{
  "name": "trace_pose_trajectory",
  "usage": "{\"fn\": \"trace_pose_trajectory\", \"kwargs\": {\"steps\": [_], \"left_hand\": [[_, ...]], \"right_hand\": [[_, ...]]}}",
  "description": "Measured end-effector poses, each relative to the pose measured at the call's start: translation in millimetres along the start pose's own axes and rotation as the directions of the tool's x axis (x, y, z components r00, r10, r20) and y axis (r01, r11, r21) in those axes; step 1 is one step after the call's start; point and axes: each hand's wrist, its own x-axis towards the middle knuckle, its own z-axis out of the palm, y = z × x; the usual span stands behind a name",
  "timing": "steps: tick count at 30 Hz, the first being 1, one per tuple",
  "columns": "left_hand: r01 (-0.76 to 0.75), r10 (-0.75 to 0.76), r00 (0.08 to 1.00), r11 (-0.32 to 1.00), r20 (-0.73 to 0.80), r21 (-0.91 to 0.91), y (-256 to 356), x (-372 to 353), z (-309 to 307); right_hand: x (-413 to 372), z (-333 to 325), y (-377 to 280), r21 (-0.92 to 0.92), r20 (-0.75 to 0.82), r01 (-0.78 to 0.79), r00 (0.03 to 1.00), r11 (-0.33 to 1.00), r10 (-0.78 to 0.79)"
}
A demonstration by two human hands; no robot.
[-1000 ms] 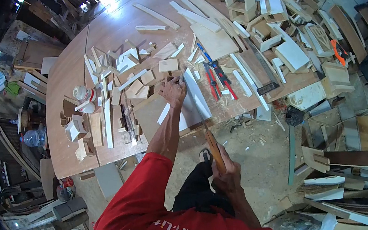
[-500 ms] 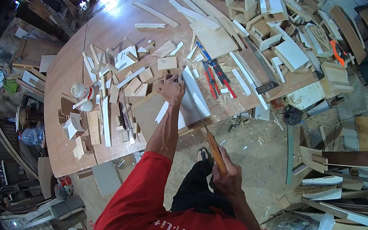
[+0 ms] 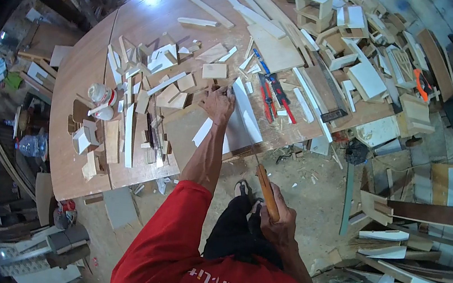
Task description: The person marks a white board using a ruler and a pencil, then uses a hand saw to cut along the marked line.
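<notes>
My right hand point(image 3: 280, 223) is closed around the wooden handle of a handsaw point(image 3: 267, 192), low in front of my body. The saw's thin blade runs up from the handle to the table's front edge, seen almost edge-on. At that edge lies a white-faced board point(image 3: 243, 124), its near end by the blade. My left hand point(image 3: 218, 105) presses down on the board's left side with bent fingers, gripping it against the table. Part of the board is hidden under this hand. Just beyond my fingers is a small pale wood block point(image 3: 214, 71).
Red-handled pliers point(image 3: 267, 100) and another red-and-blue tool point(image 3: 280, 96) lie right of the board. A metal square point(image 3: 333, 115) is farther right. Wood offcuts point(image 3: 172, 98) and a white jar point(image 3: 101, 94) crowd the left. Small wooden boxes point(image 3: 313, 8) stand at the back right.
The camera view has shifted a little. More blade shows between the handle and the board, so my right hand has drawn the saw slightly back. My left hand stays on the board.
</notes>
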Motion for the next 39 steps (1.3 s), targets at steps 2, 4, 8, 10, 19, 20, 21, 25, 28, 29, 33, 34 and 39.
{"fn": "trace_pose_trajectory", "kwargs": {"steps": [2,4,8,10,19,20,21,25,28,29,33,34,39], "left_hand": [[0.012,-0.012,1.000,0.999,0.018,-0.034,-2,1,5],[0.003,-0.002,1.000,0.999,0.014,-0.048,0,-7,-5],[0.037,-0.037,0.999,0.997,-0.004,-0.066,8,-2,-8],[0.009,-0.011,0.999,0.999,-0.043,-0.045,5,-6,-2],[-0.088,0.042,0.975,0.974,-0.217,-0.207,5,-21,-22],[-0.160,0.149,0.986,0.973,-0.078,-0.167,3,-24,-25],[-0.236,0.246,0.967,0.962,0.067,-0.136,-1,-28,-26],[-0.393,0.375,0.919,0.896,-0.120,-0.206,-15,-59,-29],[-0.378,0.366,0.925,0.912,-0.100,-0.159,-16,-74,-29],[-0.393,0.378,0.917,0.912,-0.131,-0.117,-16,-76,-29],[-0.343,0.342,0.939,0.932,-0.027,-0.122,-11,-75,-39],[-0.349,0.348,0.937,0.933,-0.032,-0.091,-13,-75,-35],[-0.334,0.335,0.942,0.939,0.003,-0.078,-17,-72,-27]], "right_hand": [[3,3,1,-0.015,-0.028,0.037,0.999,0.999,-0.037],[8,1,-4,-0.014,0.039,-0.072,0.997,0.997,0.072],[-2,4,-3,0.026,-0.020,-0.010,1.000,1.000,0.011],[7,10,-1,-0.012,-0.032,-0.003,0.999,1.000,0.002],[13,20,9,-0.097,0.013,-0.017,1.000,0.995,0.018],[12,20,8,-0.123,0.002,-0.011,1.000,0.992,0.011],[12,19,7,-0.127,0.009,-0.005,1.000,0.992,0.006],[13,20,8,-0.113,-0.009,0.000,1.000,0.994,-0.002],[14,18,8,-0.072,-0.047,0.010,0.999,0.997,-0.013],[15,16,8,-0.041,-0.064,-0.007,0.998,0.999,0.004],[15,10,6,-0.037,-0.068,0.066,0.995,0.997,-0.069],[11,8,4,-0.074,-0.068,0.080,0.994,0.994,-0.085],[1,5,-16,-0.045,-0.022,-0.041,0.999,0.998,0.040]]}}
